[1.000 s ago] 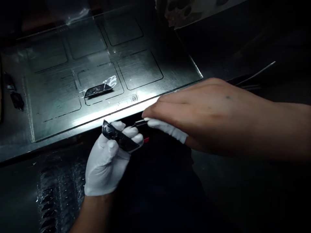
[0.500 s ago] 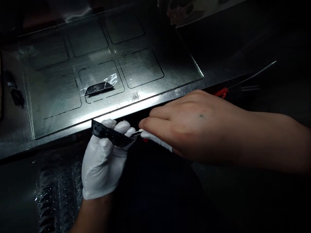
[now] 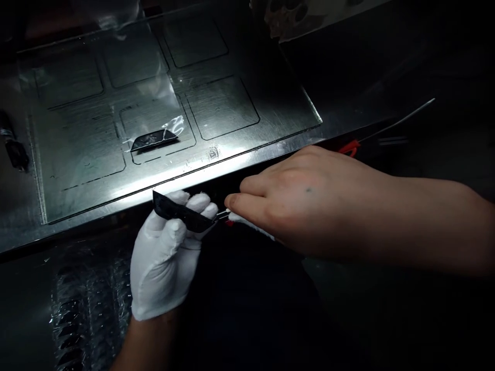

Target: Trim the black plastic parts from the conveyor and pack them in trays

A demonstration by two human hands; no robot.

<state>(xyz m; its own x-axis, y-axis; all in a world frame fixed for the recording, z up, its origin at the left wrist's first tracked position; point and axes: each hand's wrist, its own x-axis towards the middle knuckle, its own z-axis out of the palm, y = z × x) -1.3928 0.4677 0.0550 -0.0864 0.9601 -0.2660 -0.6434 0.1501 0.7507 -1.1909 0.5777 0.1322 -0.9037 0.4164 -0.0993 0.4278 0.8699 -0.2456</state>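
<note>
In the head view my left hand (image 3: 166,263), in a white glove, pinches a thin glossy black plastic piece (image 3: 181,214) with slanted ends, the thumb against its face. My right hand (image 3: 286,201), bare across the back with white fabric showing beneath the fingers, is closed on a slim metal-tipped tool (image 3: 221,215); its exact kind is unclear. The tool's tip meets or nearly meets the piece's right end. Beyond the hands, a similar black piece (image 3: 153,139) lies on clear film on the outlined plate (image 3: 232,113).
A tray (image 3: 88,309) with rows of dark pieces under clear plastic sits at lower left. A dark marker-like object (image 3: 15,149) lies left of the plate. A red item (image 3: 350,148) with a thin pale rod (image 3: 398,121) is behind my right wrist.
The black piece in my left hand has turned slightly and shifted a little right. My right hand keeps the tool at its end. The view has shifted slightly.
</note>
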